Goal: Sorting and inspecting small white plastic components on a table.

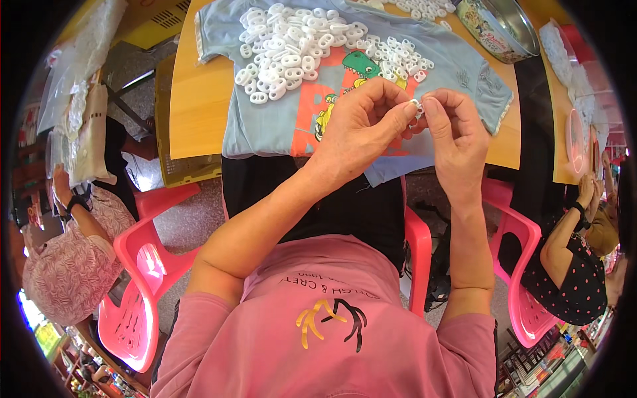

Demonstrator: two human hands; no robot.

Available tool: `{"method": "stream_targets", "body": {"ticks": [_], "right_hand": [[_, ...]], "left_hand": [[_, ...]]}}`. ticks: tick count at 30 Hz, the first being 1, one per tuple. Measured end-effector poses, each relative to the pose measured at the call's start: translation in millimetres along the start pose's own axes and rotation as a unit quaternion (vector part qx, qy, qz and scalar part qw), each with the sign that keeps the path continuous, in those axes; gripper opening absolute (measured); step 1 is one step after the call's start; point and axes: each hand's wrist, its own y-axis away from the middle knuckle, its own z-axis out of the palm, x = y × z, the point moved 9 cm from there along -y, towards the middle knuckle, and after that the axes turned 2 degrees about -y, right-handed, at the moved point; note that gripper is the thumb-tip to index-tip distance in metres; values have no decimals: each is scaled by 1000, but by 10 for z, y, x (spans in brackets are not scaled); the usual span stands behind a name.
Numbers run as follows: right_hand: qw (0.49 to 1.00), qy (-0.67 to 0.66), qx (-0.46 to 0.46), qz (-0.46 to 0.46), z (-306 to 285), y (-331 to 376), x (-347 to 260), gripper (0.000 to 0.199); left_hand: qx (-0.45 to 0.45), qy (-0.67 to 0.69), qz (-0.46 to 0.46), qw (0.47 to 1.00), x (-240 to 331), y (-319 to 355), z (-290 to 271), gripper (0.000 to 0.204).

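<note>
My left hand and my right hand meet over the near part of a grey-blue T-shirt spread on the table. Between their fingertips is a small white plastic piece, mostly covered, its holes only partly visible. Both hands are closed in a pinch on it. Just beyond my left hand lies a large heap of white oval two-hole pieces. A smaller heap of smaller white pieces sits to its right, beside the shirt's printed green dinosaur head.
The wooden table extends past the shirt. At the far right stands a round metal tin, with more white pieces left of it. Pink plastic chairs flank me. One person sits at left, another at right.
</note>
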Motion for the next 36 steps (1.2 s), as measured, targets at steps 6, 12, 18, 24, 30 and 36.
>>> {"method": "stream_targets", "body": {"ticks": [6,12,18,24,30,36], "right_hand": [[995,39,64,-65,10,41,-45,13],[997,38,40,-50,-27,29,-46,13],[1000,5,-7,-18,-57,4,-45,17],[931,280,-68,-225,5,-72,-396,10],[882,350,-117,-294,102,-54,-459,7],[884,342,-140,-286,133,-54,-444,9]], "left_hand": [[6,-41,4,999,-4,-2,-32,15],[13,-69,6,998,-14,5,-18,17],[-22,-52,-15,998,4,-10,46,18],[-20,-55,-29,998,-20,-22,13,17],[-26,-61,-32,997,-40,-32,0,17],[-19,-116,-20,993,-1,-27,11,15]]}}
